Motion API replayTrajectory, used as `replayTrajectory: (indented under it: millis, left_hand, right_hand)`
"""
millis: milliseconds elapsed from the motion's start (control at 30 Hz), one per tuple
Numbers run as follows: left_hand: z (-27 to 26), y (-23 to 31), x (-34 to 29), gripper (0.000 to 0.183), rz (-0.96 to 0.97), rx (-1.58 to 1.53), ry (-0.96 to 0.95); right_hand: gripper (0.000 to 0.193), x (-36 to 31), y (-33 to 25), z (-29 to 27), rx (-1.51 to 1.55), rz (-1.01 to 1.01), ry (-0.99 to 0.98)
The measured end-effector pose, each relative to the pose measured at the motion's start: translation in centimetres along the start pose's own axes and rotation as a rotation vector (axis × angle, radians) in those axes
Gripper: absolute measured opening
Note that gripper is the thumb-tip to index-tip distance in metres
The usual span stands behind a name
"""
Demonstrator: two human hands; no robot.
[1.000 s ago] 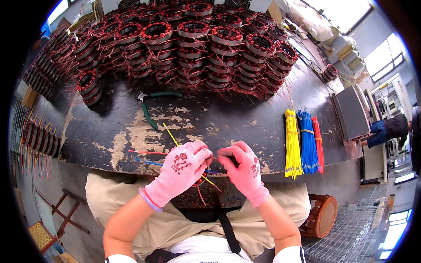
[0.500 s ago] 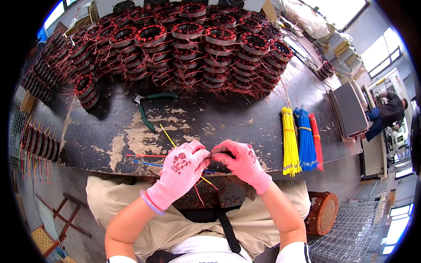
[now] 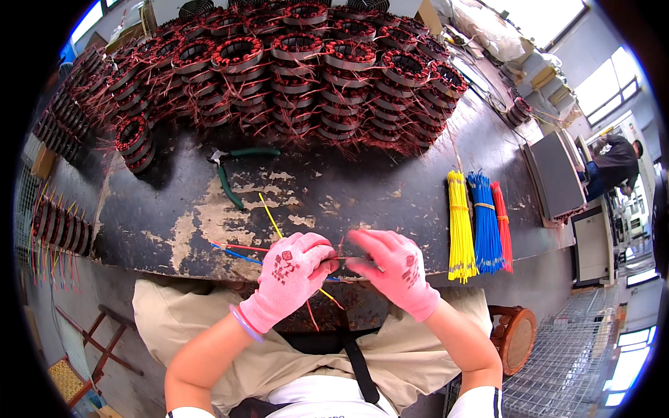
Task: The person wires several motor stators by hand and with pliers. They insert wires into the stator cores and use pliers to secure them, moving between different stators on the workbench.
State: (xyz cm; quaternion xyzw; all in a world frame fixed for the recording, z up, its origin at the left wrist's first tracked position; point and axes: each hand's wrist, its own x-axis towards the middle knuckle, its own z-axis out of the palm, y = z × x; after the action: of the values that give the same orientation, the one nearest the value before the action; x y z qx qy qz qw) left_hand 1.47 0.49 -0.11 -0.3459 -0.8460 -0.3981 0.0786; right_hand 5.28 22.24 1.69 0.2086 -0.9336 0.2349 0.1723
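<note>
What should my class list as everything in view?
Worn black table: one, black, centre
Metal coil rings: many, grey and red, back and left
Green-handled metal pliers: one, green, centre
Tied straight wire bundles: three, yellow, blue, red, table right
Loose coated wires: several, yellow, red, blue, table edge
Fine wire strands: uncounted, reddish, centre
Round wooden stool: one, brown, lower right
Silver wire mesh: uncounted, silver, lower right
Other person: one, dark clothing, far right
Left hand: one, pink glove, pinching strands
Right hand: one, pink glove, beside it

Dark workbench [image 3: 390,209], its surface worn in patches | grey floor [image 3: 111,282] | wooden stool [image 3: 519,341], lower right | bright window [image 3: 605,87], upper right
</note>
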Motion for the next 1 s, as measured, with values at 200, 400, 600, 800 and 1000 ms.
replayTrajectory:
  millis: [200,400,600,800,1000]
  left_hand:
    - [-0.2,-0.2,-0.2,0.015,-0.002,0.003,-0.013]
    - [-0.2,-0.2,-0.1,0.016,0.015,-0.002,-0.036]
    - [-0.1,-0.3,-0.1,0.015,-0.016,-0.035,-0.040]
    - [-0.1,-0.2,-0.1,0.014,0.006,-0.026,-0.033]
    - [-0.3,-0.3,0.0,0.014,-0.012,-0.062,-0.058]
  right_hand:
    - [0.045,0.3,-0.1,1.3,-0.172,-0.184,-0.084]
    - [0.023,0.4,1.5,1.9,0.901,0.539,-0.512]
    - [0.024,0.9,0.2,-0.7,0.224,0.080,-0.309]
    - [0.017,2.4,-0.6,-0.5,0.462,0.369,-0.376]
    - [0.020,1.8,-1.6,-0.4,0.499,0.601,-0.298]
